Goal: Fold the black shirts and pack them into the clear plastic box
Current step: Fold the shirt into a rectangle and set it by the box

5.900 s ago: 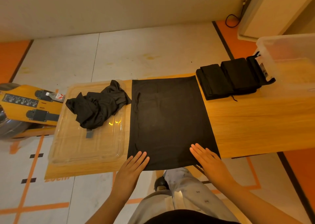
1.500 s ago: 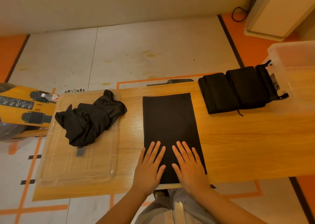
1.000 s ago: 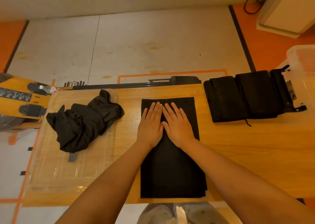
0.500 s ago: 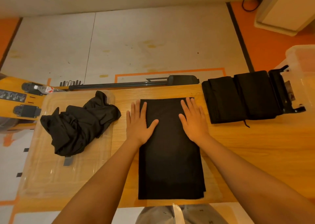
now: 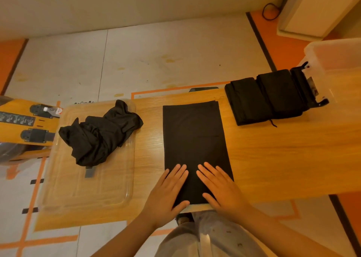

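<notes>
We see both hands flat on the near end of a black shirt [image 5: 195, 135] that lies folded into a long narrow strip in the middle of the tabletop [image 5: 273, 159]. The left hand [image 5: 166, 194] rests open on the strip's near left corner, fingers straight, thumb spread along the near edge. The right hand [image 5: 222, 190] lies open just beside it, fingers straight and slightly fanned. To the left, a crumpled black shirt [image 5: 99, 133] sits heaped on the far part of a clear plastic lid [image 5: 88, 188]. At the far right, a row of folded black shirts [image 5: 265, 98] lies beside the clear plastic box [image 5: 336, 55], which we find at the tabletop's right end.
</notes>
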